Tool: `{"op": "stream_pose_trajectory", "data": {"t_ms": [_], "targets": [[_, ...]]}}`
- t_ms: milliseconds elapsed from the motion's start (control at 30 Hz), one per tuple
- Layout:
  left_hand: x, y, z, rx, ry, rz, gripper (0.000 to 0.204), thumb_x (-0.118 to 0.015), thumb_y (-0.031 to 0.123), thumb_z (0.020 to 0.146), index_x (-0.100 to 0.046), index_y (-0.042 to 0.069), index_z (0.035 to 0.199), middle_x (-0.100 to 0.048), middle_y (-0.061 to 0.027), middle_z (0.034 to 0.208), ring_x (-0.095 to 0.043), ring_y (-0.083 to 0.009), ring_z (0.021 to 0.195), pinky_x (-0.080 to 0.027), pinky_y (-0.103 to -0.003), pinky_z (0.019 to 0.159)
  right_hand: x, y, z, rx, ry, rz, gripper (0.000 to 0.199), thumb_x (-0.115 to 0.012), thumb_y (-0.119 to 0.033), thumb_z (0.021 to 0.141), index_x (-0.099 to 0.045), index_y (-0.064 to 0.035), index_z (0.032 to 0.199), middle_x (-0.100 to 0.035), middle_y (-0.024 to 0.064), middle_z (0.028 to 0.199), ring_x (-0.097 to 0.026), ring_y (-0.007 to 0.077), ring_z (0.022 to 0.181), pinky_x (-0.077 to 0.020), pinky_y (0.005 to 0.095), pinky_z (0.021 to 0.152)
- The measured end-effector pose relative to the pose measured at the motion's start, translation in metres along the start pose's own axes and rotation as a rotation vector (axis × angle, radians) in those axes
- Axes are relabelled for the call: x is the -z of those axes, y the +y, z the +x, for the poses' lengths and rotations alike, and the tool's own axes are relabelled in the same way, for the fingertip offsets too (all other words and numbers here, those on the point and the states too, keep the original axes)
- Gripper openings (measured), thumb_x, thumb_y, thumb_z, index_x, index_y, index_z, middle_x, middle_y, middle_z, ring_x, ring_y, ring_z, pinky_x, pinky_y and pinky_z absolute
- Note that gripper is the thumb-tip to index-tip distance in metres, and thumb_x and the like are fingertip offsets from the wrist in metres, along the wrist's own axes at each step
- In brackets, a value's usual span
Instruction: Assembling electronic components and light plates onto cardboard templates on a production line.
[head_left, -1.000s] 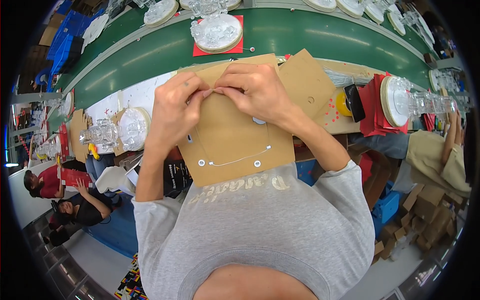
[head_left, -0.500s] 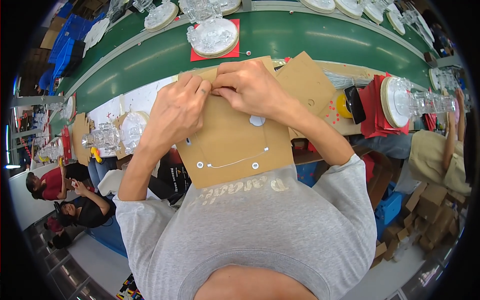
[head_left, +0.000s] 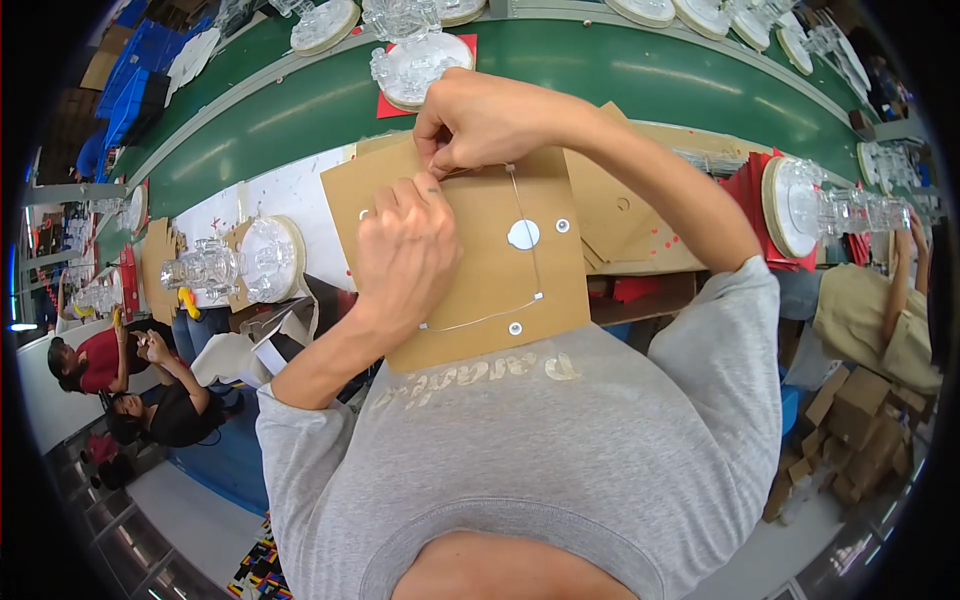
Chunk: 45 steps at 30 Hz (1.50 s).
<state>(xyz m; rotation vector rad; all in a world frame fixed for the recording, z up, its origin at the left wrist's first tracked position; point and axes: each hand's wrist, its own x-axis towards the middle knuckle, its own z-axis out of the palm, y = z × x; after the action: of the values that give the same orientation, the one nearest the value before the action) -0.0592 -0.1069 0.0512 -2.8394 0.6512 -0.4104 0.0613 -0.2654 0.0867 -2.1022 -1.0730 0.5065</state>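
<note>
Near the far edge of the card (head_left: 485,275), left hand (head_left: 408,238) and right hand (head_left: 482,122) sit curled close together, any grip hidden, green belt (head_left: 620,85) stretching beyond.

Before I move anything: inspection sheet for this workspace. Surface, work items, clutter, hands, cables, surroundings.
Surface: white tabletop, red specks on it; long green belt beyond.
Work items: square brown cardboard panel, with a white round patch.
Clutter: flat brown cardboard sheets, stacked red sheets, clear moulded piece on a round white base.
Left hand: curled over the panel's face; contents hidden.
Right hand: fingers bunched at the panel's upper part; grip unclear.
Cables: thin white wire along the panel's lower part, white tabs at its ends.
Surroundings: co-worker in a black top at left; brown cardboard boxes at right.
</note>
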Motion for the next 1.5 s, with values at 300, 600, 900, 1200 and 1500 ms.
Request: {"op": "stream_pose_trajectory", "data": {"t_ms": [300, 600, 900, 1200, 1500], "targets": [[-0.003, 0.02, 0.006, 0.089, 0.062, 0.063, 0.012, -0.067, 0.007, 0.074, -0.058, 0.003, 0.081, -0.059, -0.0074, 0.066, -0.064, -0.0176, 0.06, -0.05, -0.029, 0.043, 0.023, -0.012, 0.058, 0.237, -0.588, -0.355, 0.01, -0.067, -0.008, 0.071, -0.07, 0.0021, 0.07, -0.059, 0.0128, 0.06, -0.053, 0.0244, 0.058, -0.0424, 0.042, 0.054], [-0.006, 0.037, 0.011, 0.181, 0.073, 0.083, 0.025, -0.066, 0.009, 0.076, -0.067, -0.004, 0.098, -0.06, -0.0067, 0.07, -0.062, -0.0154, 0.058, -0.049, -0.027, 0.042, 0.014, -0.061, 0.079, 0.245, -0.83, -0.807, 0.016, -0.066, -0.009, 0.071, -0.069, 0.0067, 0.072, -0.063, 0.0181, 0.071, -0.056, 0.0345, 0.065, -0.0469, 0.0513, 0.058], [0.006, 0.032, 0.01, 0.11, 0.026, 0.171, 0.03, -0.065, 0.013, 0.082, -0.066, -0.007, 0.104, -0.061, -0.0078, 0.073, -0.062, -0.0177, 0.061, -0.048, -0.029, 0.045, 0.014, -0.059, 0.07, 0.206, -0.799, -0.823, 0.015, -0.066, -0.008, 0.074, -0.07, 0.006, 0.076, -0.066, 0.018, 0.076, -0.058, 0.0357, 0.065, -0.0491, 0.0492, 0.06], [-0.007, -0.035, -0.037, 0.023, 0.146, -0.61, 0.064, -0.066, 0.009, 0.087, -0.048, -0.001, 0.148, -0.046, -0.0163, 0.155, -0.039, -0.0349, 0.147, -0.035, -0.055, 0.111, -0.001, 0.0, -0.006, 0.06, -0.047, -0.13, 0.019, -0.069, -0.015, 0.085, -0.07, 0.0033, 0.082, -0.068, 0.0188, 0.081, -0.064, 0.0325, 0.073, -0.0509, 0.0429, 0.068], [-0.011, -0.038, -0.012, 0.037, 0.128, -0.676, 0.063, -0.064, 0.009, 0.088, -0.047, -0.003, 0.148, -0.044, -0.0173, 0.156, -0.036, -0.0357, 0.149, -0.037, -0.057, 0.108, -0.047, -0.016, -0.03, -0.277, 0.421, -0.443, 0.027, -0.064, -0.027, 0.097, -0.058, 0.0002, 0.096, -0.062, 0.0178, 0.09, -0.067, 0.0391, 0.08, -0.0541, 0.0469, 0.068]]}}
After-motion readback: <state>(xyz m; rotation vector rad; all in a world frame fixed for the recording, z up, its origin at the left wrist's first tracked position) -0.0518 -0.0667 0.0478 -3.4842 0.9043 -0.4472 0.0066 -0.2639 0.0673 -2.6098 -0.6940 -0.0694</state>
